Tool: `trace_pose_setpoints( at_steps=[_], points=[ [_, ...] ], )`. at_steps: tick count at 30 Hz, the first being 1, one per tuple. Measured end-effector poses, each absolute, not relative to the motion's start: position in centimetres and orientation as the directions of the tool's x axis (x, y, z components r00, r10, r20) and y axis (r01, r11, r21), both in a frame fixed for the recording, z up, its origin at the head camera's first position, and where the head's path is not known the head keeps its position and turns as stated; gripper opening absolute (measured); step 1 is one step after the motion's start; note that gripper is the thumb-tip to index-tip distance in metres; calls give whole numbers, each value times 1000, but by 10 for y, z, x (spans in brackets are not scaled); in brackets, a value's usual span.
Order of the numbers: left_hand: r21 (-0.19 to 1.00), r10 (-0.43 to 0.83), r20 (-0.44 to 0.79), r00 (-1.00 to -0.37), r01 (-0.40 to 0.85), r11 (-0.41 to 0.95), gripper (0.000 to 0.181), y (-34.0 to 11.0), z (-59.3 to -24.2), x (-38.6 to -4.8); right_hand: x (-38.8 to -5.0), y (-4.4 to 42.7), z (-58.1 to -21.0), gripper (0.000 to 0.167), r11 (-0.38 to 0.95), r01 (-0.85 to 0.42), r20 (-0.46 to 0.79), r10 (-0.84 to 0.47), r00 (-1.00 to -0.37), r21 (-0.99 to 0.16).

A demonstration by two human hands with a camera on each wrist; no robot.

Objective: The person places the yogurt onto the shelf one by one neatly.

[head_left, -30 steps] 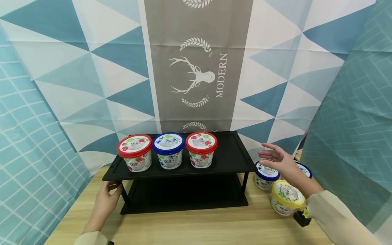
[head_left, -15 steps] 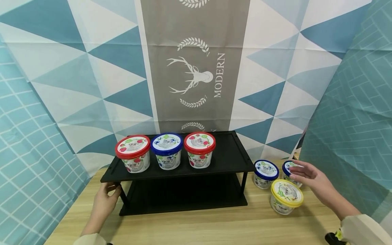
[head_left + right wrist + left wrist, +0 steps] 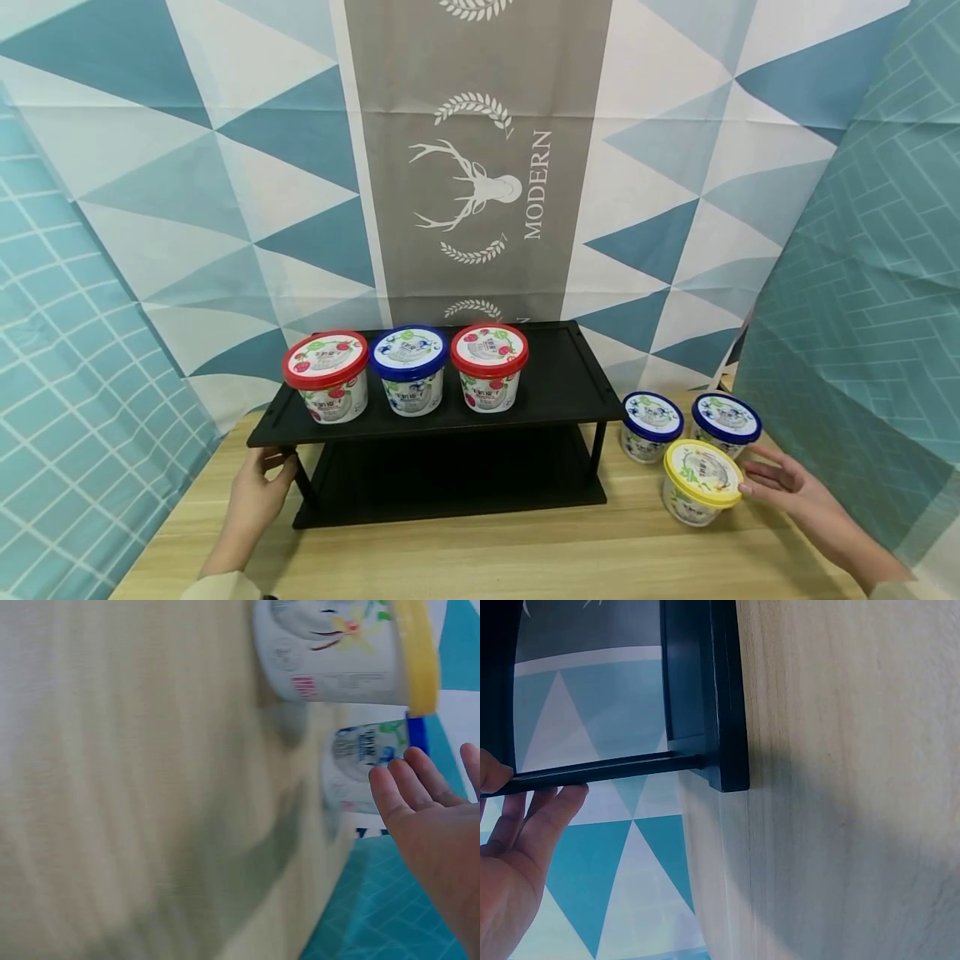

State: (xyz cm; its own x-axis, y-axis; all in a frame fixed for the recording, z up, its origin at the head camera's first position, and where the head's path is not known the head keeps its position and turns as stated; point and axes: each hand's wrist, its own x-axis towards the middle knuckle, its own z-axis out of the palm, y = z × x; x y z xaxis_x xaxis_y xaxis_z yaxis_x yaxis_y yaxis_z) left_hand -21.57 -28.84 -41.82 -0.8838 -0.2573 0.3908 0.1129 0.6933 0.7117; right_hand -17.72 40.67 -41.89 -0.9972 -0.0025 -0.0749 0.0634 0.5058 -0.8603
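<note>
A black two-tier shelf stands on the wooden table. My left hand holds its front left post, thumb on one side and fingers on the other. On the top tier stand two red-lidded tubs with a blue-lidded tub between them. At the right, my right hand is beside a yellow-lidded tub, fingers extended and loosely bent, not wrapped around it. The right wrist view shows a gap between the fingers and the yellow-lidded tub.
Two more blue-lidded tubs stand behind the yellow-lidded one, right of the shelf. A patterned cloth hangs behind, with tiled-print cloths at both sides. Bare table lies in front.
My right hand has moved from above the right-hand tubs, out to the right, then down beside the yellow-lidded tub. My left hand stays on the post. The tubs stay put.
</note>
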Motion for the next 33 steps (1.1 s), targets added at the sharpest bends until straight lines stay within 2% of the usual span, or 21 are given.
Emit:
trace_pose_setpoints(
  at_steps=[5, 12, 20, 33],
  points=[
    [708, -264, 389, -883, 103, 698, 32, -288, -418, -216, -174, 405, -433, 88, 456, 113, -149, -42, -988, -883],
    [711, -261, 387, -884, 106, 695, 33, -287, -419, -213, -173, 395, -446, 99, 455, 166, -231, -92, -969, -875],
    [713, -248, 389, -887, 120, 690, 33, -288, -419, -213, -182, 383, -455, 102, 472, 216, -260, -29, -965, -855],
    [711, -258, 409, -875, 128, 692, 31, -286, -418, -216, -189, 367, -460, 96, 473, 220, -219, 58, -974, -853]
  ],
)
